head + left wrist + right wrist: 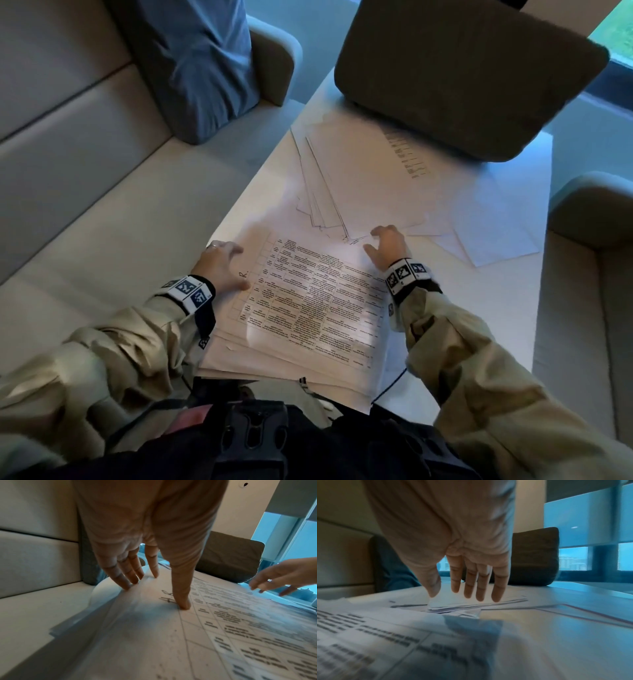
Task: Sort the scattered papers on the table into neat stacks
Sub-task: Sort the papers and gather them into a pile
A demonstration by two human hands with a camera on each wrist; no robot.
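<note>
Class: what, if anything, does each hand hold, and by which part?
Neither grips anything. Left hand presses the near stack's left edge; right hand hovers open.

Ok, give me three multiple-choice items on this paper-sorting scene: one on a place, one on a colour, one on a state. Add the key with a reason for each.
1. Where does the dark cushion rest?
A. on the far end of the table
B. on the person's lap
C. on the floor

2. What colour is the pillow on the sofa?
A. red
B. blue
C. yellow

3. How is the left hand placed?
A. clenched in the air
B. holding a pen
C. fingers straight, pressing on the near stack

Key: 1 A, it overlaps the loose papers at the far end. 2 B, its fabric is blue. 3 C, the left wrist view shows fingertips on the printed sheet.
</note>
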